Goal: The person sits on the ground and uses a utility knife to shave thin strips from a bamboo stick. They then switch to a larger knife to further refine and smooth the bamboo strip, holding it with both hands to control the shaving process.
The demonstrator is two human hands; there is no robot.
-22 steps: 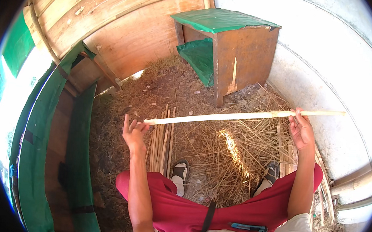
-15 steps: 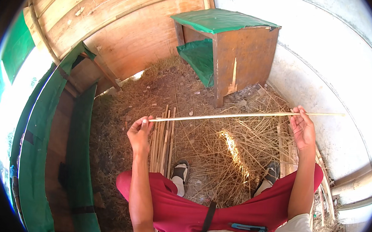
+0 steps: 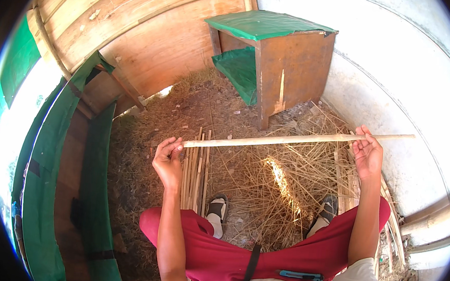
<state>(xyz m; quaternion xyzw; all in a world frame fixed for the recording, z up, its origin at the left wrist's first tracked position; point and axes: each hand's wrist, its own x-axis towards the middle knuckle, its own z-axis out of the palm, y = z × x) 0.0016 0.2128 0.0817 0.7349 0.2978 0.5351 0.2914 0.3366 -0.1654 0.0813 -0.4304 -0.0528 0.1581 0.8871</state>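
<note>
1. I see the left hand (image 3: 169, 160) raised over the ground, its fingers curled together around the near end of a long, pale bamboo strip (image 3: 298, 139), pinching it at the tip.
2. The right hand (image 3: 368, 154) has its palm turned up, fingers closed loosely round the strip near its far end; a short length pokes out past the hand toward the white wall (image 3: 395, 90).
3. The strip is thin, straight and smooth, lying almost level in the air between both hands, above the knees.
4. Below it lies a bundle of split bamboo slats (image 3: 195, 175), flat and pale, side by side on the dirt just beside the left hand.
5. A tangle of dry, stringy shavings (image 3: 279, 181) covers the ground between the feet.
6. Behind stands a brown wooden cabinet (image 3: 292, 67), boxy, topped with green sheeting.
7. Red trousers (image 3: 259, 252) cover my lap; a blue utility knife (image 3: 299, 275) rests on them.
</note>
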